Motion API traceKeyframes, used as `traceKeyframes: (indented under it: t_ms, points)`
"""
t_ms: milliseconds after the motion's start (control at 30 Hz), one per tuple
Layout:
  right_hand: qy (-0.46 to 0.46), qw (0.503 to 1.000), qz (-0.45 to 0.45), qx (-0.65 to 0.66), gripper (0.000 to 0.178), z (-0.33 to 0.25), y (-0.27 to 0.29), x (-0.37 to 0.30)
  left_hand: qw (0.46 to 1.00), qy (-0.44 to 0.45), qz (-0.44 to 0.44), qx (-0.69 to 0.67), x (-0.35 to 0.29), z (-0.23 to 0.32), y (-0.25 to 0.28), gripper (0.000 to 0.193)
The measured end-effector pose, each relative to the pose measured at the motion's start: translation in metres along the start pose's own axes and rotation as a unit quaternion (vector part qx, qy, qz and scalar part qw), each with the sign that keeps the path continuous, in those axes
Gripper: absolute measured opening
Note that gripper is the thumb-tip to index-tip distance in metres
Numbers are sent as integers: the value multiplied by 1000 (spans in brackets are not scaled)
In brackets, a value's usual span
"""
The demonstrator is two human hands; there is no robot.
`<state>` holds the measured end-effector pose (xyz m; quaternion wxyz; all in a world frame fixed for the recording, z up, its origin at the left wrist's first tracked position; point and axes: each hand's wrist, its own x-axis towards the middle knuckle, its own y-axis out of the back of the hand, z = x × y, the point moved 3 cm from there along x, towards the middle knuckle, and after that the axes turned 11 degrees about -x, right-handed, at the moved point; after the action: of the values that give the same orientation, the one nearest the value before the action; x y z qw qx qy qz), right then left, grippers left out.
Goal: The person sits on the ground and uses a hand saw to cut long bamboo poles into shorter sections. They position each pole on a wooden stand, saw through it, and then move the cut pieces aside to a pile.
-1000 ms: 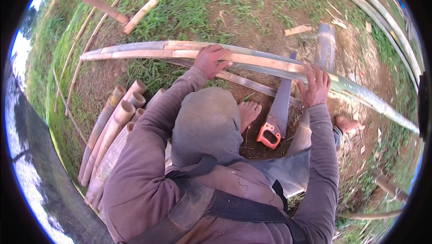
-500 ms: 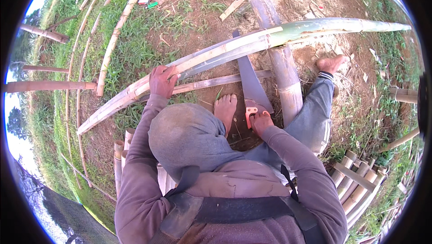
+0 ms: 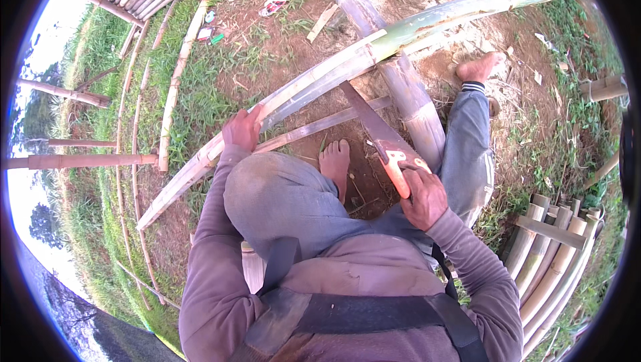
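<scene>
Presently, I record my right grip point(image 3: 425, 200) closed on an orange-handled metal handsaw point(image 3: 380, 127), my left grip point(image 3: 242, 129) clasping a long, green-and-tan bamboo pole point(image 3: 360, 56) lying across a thick grey bamboo log point(image 3: 412, 99).

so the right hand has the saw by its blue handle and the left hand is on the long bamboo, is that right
Not quite: the handle is orange, not blue, as the head view shows. The right hand does have the saw by it, and the left hand is on the long bamboo.
</scene>
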<state>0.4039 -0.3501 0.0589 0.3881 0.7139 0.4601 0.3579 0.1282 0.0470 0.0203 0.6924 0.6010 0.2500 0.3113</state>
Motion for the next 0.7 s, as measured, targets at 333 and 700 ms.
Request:
traceKeyframes:
  t_ms: [333, 700]
  points:
    - [-100, 978, 138, 118, 33, 24, 75, -107, 998, -4, -46, 46, 4, -2, -2, 57]
    - [-166, 951, 221, 142, 33, 19, 29, -115, 998, -25, -26, 47, 4, -7, -7, 56]
